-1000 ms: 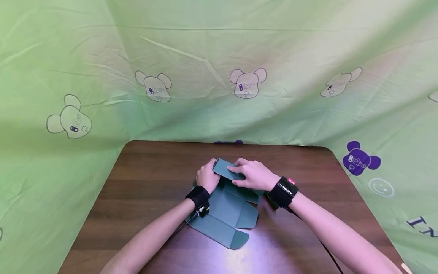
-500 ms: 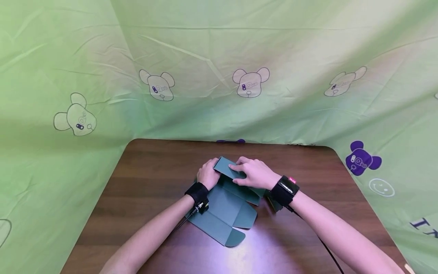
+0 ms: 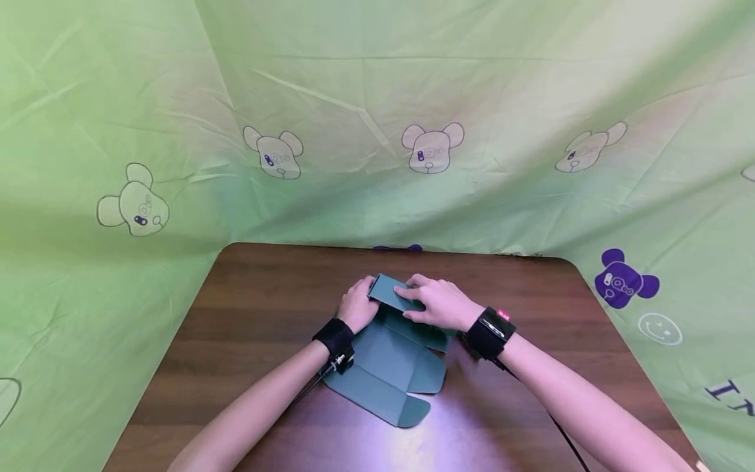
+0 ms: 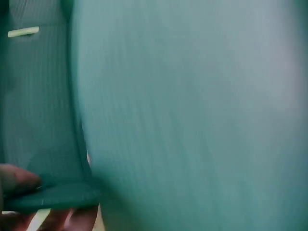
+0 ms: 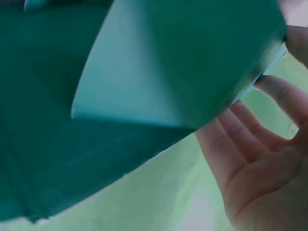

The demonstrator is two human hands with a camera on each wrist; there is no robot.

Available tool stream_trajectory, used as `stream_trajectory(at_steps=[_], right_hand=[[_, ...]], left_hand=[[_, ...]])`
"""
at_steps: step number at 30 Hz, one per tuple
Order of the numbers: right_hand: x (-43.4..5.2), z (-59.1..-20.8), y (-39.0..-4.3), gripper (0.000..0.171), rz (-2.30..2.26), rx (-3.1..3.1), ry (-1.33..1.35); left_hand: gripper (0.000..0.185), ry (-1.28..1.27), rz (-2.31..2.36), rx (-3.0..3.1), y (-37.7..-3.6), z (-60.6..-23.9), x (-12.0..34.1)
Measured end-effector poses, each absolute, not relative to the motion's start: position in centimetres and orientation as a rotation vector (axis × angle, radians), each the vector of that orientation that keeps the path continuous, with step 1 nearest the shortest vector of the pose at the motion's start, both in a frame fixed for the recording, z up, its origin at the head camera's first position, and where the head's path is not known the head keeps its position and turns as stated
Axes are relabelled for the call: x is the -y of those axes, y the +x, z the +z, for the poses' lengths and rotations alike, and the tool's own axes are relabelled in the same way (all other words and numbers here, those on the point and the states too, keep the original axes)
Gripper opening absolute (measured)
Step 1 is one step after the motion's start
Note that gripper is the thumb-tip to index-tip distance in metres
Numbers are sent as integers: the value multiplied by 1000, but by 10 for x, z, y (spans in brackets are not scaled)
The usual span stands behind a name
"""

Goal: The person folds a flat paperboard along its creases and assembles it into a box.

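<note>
A green cardboard box [image 3: 386,357], partly folded, lies at the middle of the table with several flaps spread toward the near side. My left hand [image 3: 356,308] grips its far left edge; in the left wrist view the thumb [image 4: 19,179] lies inside the wall and other fingers show beyond the edge. A narrow panel [image 3: 386,292] stands folded over at the far side. My right hand [image 3: 442,305] pinches this panel's right part, the index finger on top and the thumb lower. The right wrist view shows fingers [image 5: 284,96] at the cardboard's edge.
The brown wooden table [image 3: 265,288] extends around the box. A dark green piece [image 3: 468,344] shows beside the right wristband, mostly hidden. A green printed cloth [image 3: 354,196] hangs behind and at both sides. Cables trail from both wristbands [image 3: 491,333].
Both hands keep their hold on the box. My left wrist has shifted slightly left, and the head view has moved a little. The near flaps sway slightly.
</note>
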State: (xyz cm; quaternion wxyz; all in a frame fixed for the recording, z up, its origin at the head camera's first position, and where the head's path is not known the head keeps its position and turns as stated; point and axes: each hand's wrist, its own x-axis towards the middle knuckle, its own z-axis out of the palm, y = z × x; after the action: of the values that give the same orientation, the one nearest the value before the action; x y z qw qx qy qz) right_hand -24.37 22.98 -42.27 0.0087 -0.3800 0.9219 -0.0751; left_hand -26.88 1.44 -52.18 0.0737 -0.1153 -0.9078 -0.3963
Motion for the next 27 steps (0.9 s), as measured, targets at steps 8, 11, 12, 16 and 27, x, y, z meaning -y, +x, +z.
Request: stream_trajectory(at_steps=[8,11,12,16,27], right_hand=[[-228,-422,-260,49,-247,-2862,-1275],[-225,-427,-267,47,-245,-2883,-1276],[-225,-429,-269,46,-250,-2900,-1267],[-232,-439,-268,40,-280,-3021,-1220],[-258,-453,-258,44,-605,-3188,-914]], left_hand=[[64,-745,-1290,2753,-267,-483,14],[58,-835,-1182,2800,-270,-476,26],[58,-842,-1149,2816,-270,-474,30],[57,-837,-1062,2841,-273,-475,34],[56,-615,-1386,2783,-276,-472,38]])
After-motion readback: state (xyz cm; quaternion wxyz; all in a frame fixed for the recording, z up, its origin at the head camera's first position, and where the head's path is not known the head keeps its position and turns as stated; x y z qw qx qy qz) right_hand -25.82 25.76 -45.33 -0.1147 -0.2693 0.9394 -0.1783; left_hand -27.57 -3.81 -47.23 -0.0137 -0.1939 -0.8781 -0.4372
